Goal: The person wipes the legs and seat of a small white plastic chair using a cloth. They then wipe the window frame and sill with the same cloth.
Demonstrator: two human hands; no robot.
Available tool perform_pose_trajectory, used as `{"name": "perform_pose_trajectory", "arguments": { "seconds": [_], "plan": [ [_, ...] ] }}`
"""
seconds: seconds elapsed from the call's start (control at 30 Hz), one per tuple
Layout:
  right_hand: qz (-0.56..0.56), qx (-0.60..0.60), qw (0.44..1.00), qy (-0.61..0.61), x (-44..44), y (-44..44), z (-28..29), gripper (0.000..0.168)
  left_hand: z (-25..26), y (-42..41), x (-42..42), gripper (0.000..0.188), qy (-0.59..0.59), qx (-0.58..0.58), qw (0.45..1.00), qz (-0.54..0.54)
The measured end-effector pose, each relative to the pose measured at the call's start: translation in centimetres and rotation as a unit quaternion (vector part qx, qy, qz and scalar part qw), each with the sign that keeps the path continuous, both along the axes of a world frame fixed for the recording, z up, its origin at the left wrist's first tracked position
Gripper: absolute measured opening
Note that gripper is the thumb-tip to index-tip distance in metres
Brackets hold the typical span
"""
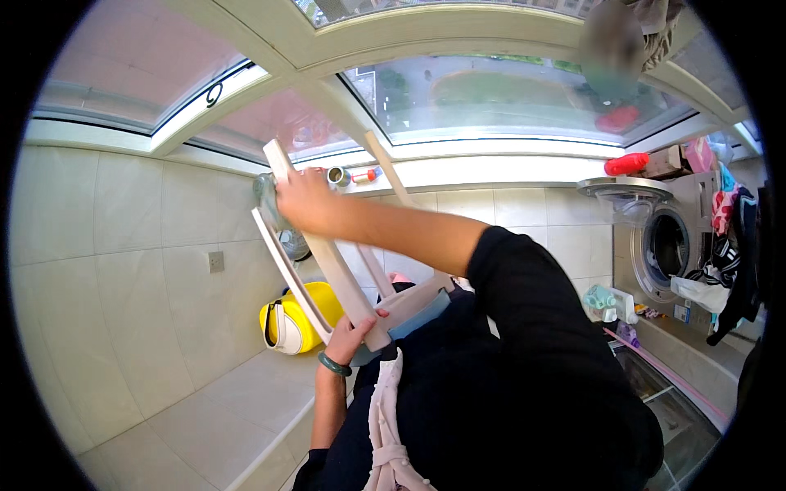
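Note:
A pale, chair-like frame (pixel 341 276) with long legs is tilted in front of my body, with a light blue panel (pixel 420 316) near its lower crossbar. My left hand (pixel 351 336), a dark green bangle at its wrist, grips the lower part of the thick pale bar, thumb on top. Higher up, my right hand (pixel 307 199) is wrapped over the same bar near its upper end and is slightly blurred. Beside its fingers a grey-green, blurred item (pixel 265 191) hangs at the bar's left; whether it is cloth I cannot tell.
A yellow and white container (pixel 307 316) stands by the tiled wall. On the window ledge are an open can (pixel 338 177) and a small red-capped item (pixel 366 176). At the right are a front-loading washing machine (pixel 706 190) with its door open, hanging clothes (pixel 740 245) and several bottles (pixel 605 301).

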State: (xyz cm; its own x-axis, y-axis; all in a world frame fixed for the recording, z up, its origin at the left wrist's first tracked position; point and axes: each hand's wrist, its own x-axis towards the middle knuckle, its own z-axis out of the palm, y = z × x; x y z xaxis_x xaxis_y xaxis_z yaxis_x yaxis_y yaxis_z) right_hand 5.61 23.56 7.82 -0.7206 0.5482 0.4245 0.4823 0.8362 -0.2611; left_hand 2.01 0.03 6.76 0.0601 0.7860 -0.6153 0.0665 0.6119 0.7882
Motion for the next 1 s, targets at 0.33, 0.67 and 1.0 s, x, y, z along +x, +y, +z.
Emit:
{"name": "perform_pose_trajectory", "arguments": {
  "seconds": [0.33,0.67,1.0],
  "plan": [
    [0.042,-0.074,0.993,-0.087,1.3,-2.5,-1.7,0.012,-2.6,1.5,0.3,0.033,0.054,-0.007,0.998,-0.025],
    [-0.085,-0.085,0.99,-0.079,1.5,3.2,-2.1,0.018,-3.7,2.0,2.0,0.041,0.044,0.035,0.998,0.013],
    [0.129,-0.017,0.991,-0.039,5.3,-8.6,-5.8,0.01,-6.5,0.3,1.7,0.043,0.013,-0.03,0.996,0.081]
  ]
}}
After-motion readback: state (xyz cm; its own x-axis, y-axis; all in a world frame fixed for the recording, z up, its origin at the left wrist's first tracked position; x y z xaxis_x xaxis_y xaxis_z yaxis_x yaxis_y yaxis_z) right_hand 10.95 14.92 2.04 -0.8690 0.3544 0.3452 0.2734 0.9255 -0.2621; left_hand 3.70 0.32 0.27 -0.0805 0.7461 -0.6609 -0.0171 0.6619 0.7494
